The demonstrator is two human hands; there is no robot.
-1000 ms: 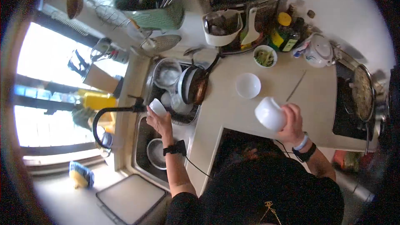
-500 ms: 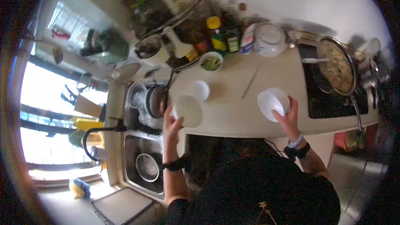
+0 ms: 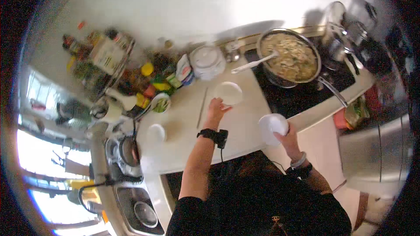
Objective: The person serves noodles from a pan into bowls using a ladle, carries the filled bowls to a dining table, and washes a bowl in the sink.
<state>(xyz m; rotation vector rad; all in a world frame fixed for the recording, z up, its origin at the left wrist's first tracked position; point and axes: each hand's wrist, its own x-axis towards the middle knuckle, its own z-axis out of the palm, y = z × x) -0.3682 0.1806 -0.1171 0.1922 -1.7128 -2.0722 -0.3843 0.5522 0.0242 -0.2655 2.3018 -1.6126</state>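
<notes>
I see a black shirt [image 3: 249, 212] with gold emblem [image 3: 275, 219]; past its left sleeve [image 3: 187, 214], a strapped black module [image 3: 222, 139] and cable [image 3: 222, 154]; past its right sleeve [image 3: 336, 212], pale band [image 3: 299, 161], black strap [image 3: 302, 171].

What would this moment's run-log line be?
left hand: holding white bowl | right hand: holding second white bowl | counter: third white bowl | stove: pan of food
</notes>
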